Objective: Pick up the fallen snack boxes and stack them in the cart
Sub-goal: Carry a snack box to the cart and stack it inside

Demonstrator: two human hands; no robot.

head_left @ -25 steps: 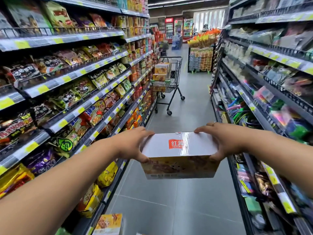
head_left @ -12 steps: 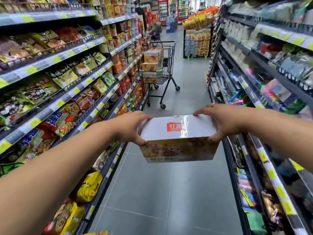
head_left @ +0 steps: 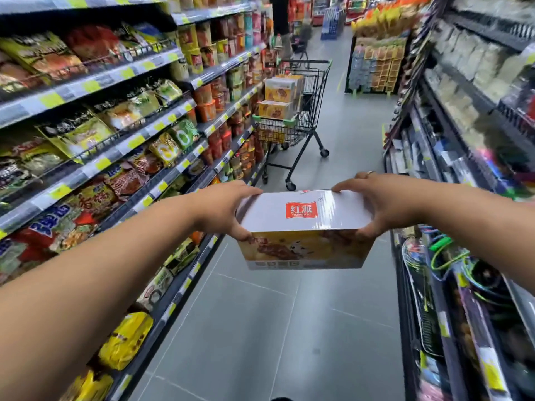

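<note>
I carry a snack box (head_left: pixel 304 227) with a white top, a red logo and a yellow printed front, level at chest height above the aisle floor. My left hand (head_left: pixel 228 208) grips its left end, thumb on the front face. My right hand (head_left: pixel 373 202) grips its right end the same way, a ring on one finger. Ahead in the aisle stands a black wire shopping cart (head_left: pixel 292 131) close to the left shelves. Stacked snack boxes (head_left: pixel 279 96) of the same yellow kind rise above its rim.
Shelves of snack bags and cup noodles (head_left: pixel 121 131) line the left side. Shelves of mixed goods (head_left: pixel 463 140) line the right. A yellow-orange display stand (head_left: pixel 376 65) sits at the aisle's far end. A person (head_left: pixel 280 21) stands far behind the cart. Grey floor (head_left: pixel 260 328) stretches between.
The cart has come nearer and larger in view as I walk down the aisle. The box stays gripped by both hands. The fallen box at the lower left has left the view.
</note>
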